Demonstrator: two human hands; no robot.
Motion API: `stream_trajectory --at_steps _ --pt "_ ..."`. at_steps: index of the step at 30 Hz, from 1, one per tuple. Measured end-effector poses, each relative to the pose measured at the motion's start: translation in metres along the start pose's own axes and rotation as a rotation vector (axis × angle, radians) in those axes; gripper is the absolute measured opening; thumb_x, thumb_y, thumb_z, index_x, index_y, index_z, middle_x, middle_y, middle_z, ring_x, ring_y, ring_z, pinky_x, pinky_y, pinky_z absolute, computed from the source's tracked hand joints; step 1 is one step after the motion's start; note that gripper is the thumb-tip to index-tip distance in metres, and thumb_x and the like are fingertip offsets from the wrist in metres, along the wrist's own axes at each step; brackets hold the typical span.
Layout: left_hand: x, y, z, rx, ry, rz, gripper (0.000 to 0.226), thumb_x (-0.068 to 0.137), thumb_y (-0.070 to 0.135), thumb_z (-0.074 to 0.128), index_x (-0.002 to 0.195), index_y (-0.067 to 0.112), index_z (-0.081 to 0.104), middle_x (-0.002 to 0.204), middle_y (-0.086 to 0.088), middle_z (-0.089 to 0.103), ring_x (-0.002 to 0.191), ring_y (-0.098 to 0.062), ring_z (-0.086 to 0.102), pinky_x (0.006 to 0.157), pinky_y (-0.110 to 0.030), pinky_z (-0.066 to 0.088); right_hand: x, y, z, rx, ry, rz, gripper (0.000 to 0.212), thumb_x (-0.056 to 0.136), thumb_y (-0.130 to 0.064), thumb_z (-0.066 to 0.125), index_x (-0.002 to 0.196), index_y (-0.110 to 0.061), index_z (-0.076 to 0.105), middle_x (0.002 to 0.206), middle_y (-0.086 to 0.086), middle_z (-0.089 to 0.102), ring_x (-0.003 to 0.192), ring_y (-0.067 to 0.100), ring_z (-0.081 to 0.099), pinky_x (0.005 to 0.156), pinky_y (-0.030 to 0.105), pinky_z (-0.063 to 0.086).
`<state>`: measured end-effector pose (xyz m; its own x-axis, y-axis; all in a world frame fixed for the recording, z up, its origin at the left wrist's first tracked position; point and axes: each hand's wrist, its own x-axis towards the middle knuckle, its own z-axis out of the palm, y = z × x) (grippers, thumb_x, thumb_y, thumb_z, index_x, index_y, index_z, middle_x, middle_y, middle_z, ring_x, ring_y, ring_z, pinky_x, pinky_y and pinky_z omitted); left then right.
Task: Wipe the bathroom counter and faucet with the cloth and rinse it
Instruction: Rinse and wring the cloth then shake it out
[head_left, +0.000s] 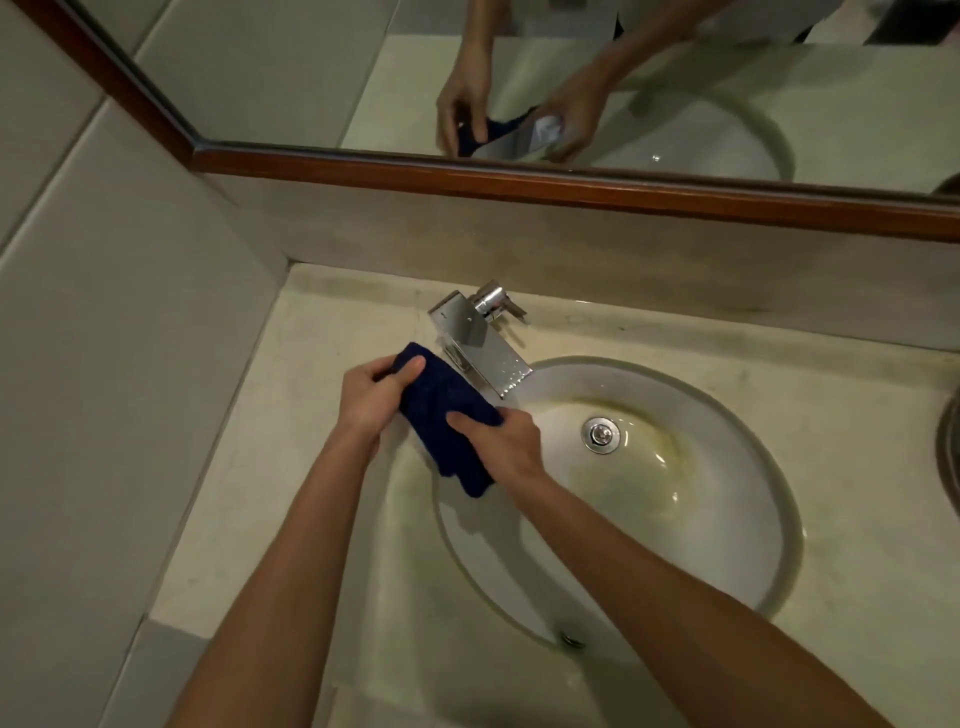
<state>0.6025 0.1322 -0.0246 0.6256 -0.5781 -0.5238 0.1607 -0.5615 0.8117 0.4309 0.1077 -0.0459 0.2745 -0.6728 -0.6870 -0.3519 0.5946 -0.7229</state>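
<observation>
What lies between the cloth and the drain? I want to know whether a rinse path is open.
In the head view, only bare basin lies between the cloth and the drain; the faucet spout overhangs just behind that stretch.

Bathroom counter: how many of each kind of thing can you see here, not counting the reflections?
Cloth, dark blue, held by the left hand and the right hand: 1
Faucet, chrome: 1
Basin, white: 1
Drain, metal: 1
Mirror, wood-framed: 1
Hands: 2
Total: 7
</observation>
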Motion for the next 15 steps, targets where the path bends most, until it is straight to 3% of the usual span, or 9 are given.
stream_trajectory --at_steps 2,4,5,7,10,13,15 --pt "0.036 0.007 0.002 0.195 0.054 0.078 0.035 0.090 0.027 0.078 0.120 0.010 0.074 0.111 -0.005 0.076 0.099 -0.019 0.072 0.090 -0.034 0.059 0.019 -0.013 0.030 0.076 0.109 0.046 0.052 0.079 -0.043 0.085 0.115 -0.010 0.068 0.109 0.001 0.071 0.088 0.011 0.068 0.075 0.020 0.054" --pt "0.060 0.008 0.009 0.347 0.095 0.144 0.035 0.090 0.030 0.077 0.118 0.009 0.075 0.105 0.000 0.075 0.095 -0.018 0.070 0.088 -0.032 0.058 0.039 -0.014 0.047 0.111 0.164 0.126 0.078 0.081 -0.051 0.081 0.141 -0.008 0.054 0.136 0.004 0.058 0.122 0.020 0.058 0.089 0.011 0.039" --pt "0.065 0.006 0.012 0.409 0.120 0.179 0.032 0.090 0.028 0.077 0.114 0.008 0.077 0.097 0.002 0.072 0.089 -0.017 0.068 0.082 -0.030 0.055 0.046 -0.012 0.051 0.146 0.199 0.150 0.084 0.080 -0.051 0.082 0.145 -0.009 0.050 0.143 0.004 0.054 0.129 0.020 0.053 0.082 0.003 0.031" --pt "0.067 -0.005 0.022 0.481 0.175 0.251 0.019 0.089 0.023 0.076 0.099 0.007 0.078 0.082 0.001 0.067 0.072 -0.016 0.063 0.067 -0.025 0.047 0.057 -0.005 0.048 0.208 0.252 0.118 0.077 0.073 -0.043 0.089 0.136 -0.012 0.058 0.135 0.001 0.064 0.117 0.014 0.063 0.075 -0.001 0.035" --pt "0.053 -0.029 0.035 0.463 0.283 0.251 0.013 0.089 0.023 0.075 0.084 0.011 0.073 0.076 -0.001 0.066 0.058 -0.003 0.056 0.046 -0.010 0.035 0.056 0.005 0.022 0.083 0.283 -0.075 0.036 0.070 -0.027 0.093 0.099 -0.019 0.073 0.097 -0.004 0.076 0.088 0.011 0.073 0.062 0.006 0.049" --pt "0.026 -0.049 0.052 0.485 0.328 0.197 0.024 0.091 0.031 0.071 0.085 0.008 0.068 0.079 -0.005 0.060 0.062 -0.013 0.058 0.045 -0.014 0.030 0.047 0.003 -0.014 -0.211 0.247 -0.131 0.041 0.066 -0.036 0.091 0.098 -0.020 0.070 0.090 -0.007 0.072 0.084 0.014 0.071 0.069 0.026 0.056" --pt "0.000 -0.059 0.071 0.468 0.353 0.154 0.027 0.091 0.033 0.071 0.085 0.007 0.064 0.084 -0.006 0.055 0.069 -0.022 0.057 0.056 -0.023 0.034 0.044 0.002 -0.043 -0.348 0.230 -0.080 0.039 0.064 -0.037 0.090 0.091 -0.020 0.068 0.086 -0.005 0.072 0.079 0.015 0.070 0.066 0.031 0.056"
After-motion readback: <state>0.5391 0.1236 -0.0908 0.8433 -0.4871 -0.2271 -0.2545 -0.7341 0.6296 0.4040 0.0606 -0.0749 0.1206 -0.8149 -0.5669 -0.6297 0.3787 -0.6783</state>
